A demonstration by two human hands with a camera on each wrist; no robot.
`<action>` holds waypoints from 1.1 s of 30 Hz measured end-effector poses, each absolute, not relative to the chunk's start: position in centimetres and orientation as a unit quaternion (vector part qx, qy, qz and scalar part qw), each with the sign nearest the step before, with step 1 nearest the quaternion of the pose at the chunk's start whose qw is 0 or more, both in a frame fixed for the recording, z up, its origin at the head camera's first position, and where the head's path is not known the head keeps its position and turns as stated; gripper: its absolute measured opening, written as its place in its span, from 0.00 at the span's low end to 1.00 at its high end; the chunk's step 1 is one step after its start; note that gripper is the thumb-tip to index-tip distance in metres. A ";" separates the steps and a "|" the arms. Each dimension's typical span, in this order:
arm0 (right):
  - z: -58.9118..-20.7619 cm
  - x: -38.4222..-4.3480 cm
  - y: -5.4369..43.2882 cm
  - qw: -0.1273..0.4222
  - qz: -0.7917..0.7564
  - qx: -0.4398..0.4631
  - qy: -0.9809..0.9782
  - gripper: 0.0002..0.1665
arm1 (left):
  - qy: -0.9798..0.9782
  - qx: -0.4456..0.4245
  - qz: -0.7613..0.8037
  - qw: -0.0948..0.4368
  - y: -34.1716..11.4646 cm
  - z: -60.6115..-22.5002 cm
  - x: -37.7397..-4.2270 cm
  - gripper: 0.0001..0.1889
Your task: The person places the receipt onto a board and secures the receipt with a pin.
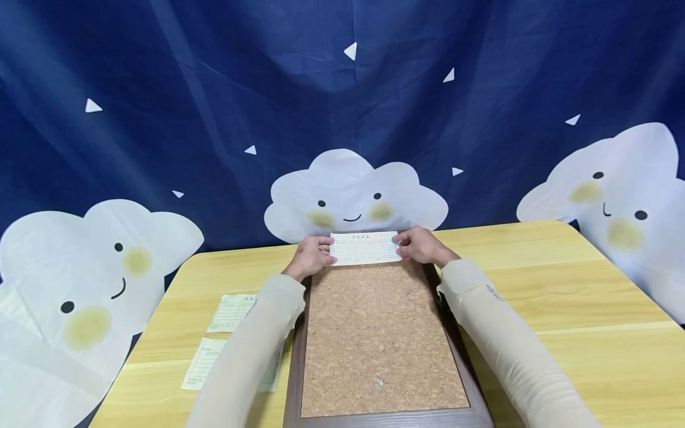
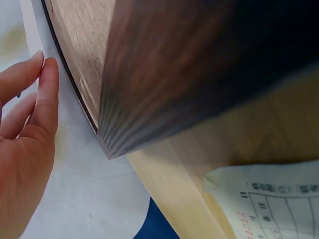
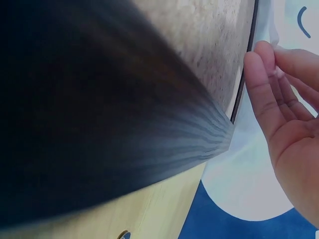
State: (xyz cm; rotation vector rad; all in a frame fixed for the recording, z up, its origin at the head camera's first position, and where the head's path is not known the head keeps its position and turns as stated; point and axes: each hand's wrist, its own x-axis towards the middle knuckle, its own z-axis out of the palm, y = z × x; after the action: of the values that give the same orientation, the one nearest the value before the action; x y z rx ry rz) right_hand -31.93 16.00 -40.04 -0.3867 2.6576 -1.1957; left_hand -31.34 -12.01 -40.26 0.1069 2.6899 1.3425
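A white printed form slip (image 1: 365, 248) is stretched level between both hands at the far end of a cork board (image 1: 374, 339) with a dark wood frame. My left hand (image 1: 312, 257) pinches the slip's left edge between thumb and fingers. At its right edge, my right hand (image 1: 423, 245) pinches it the same way. Each wrist view shows the fingertips of the left hand (image 2: 30, 119) and the right hand (image 3: 289, 109) beside a far corner of the frame. Whether the slip touches the board cannot be told.
Two more printed slips lie on the wooden table (image 1: 562, 285) left of the board: an upper one (image 1: 230, 312) and a lower one (image 1: 206, 359), partly hidden by the left sleeve. A pale mark (image 1: 379, 383) shows on the cork. Behind hangs a blue curtain (image 1: 299, 77) with clouds.
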 end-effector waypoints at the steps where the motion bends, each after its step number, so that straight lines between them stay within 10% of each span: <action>1: -40.1 -32.0 16.0 0.100 -0.405 -0.131 0.899 0.21 | 0.893 0.034 0.445 0.068 -12.0 -40.3 -31.3 0.27; 33: -40.0 -31.9 15.1 0.111 -0.343 -0.172 0.917 0.20 | 0.938 0.032 0.335 0.081 -11.6 -40.4 -31.3 0.26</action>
State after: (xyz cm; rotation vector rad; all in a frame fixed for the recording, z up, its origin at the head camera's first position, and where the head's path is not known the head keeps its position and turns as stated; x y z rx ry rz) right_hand -31.88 15.15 -40.00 -0.5047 2.6929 -1.0059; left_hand -31.33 -11.56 -40.43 0.0943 2.8041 1.0008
